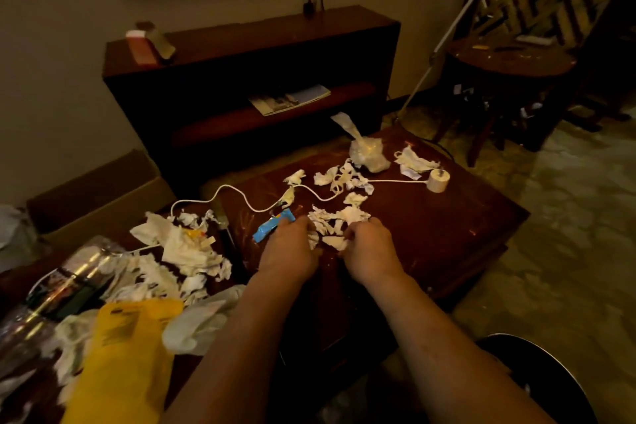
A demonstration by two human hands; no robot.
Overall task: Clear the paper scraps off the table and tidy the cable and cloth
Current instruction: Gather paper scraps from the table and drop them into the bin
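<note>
A: Far left first?

B: On your left a brown cardboard box [96,196] sits by the wall. Nearer you lie a shiny foil-wrapped bundle [69,279] and a yellow paper envelope [127,354], with a heap of crumpled white paper [186,251] just beyond them. Whether any of that heap is cloth, I cannot tell.

A: And the cable?

B: The thin white cable [241,198] runs out of that heap, loops across the dark red wooden table [464,227] and ends at a pale round puck [438,180] near the far right edge. It lies loose, winding among a few scraps.

A: The hands?

B: Your left hand [290,248] is knuckles-up at the middle of the table, fingers curled down, touching a blue plastic wrapper [272,225] on its left side. Its fingertips are hidden, so I cannot tell whether it grips anything. Between your hands lie the torn white paper scraps [335,220]. Your right hand [370,246] is just beside the left, fingers and thumb curled, pinching one of those scraps.

A: Further back and right?

B: More scraps are strewn past your hands. Beyond them stands a knotted clear plastic bag [366,151], with another crumpled white wad [413,160] to its right, near the puck.
</note>
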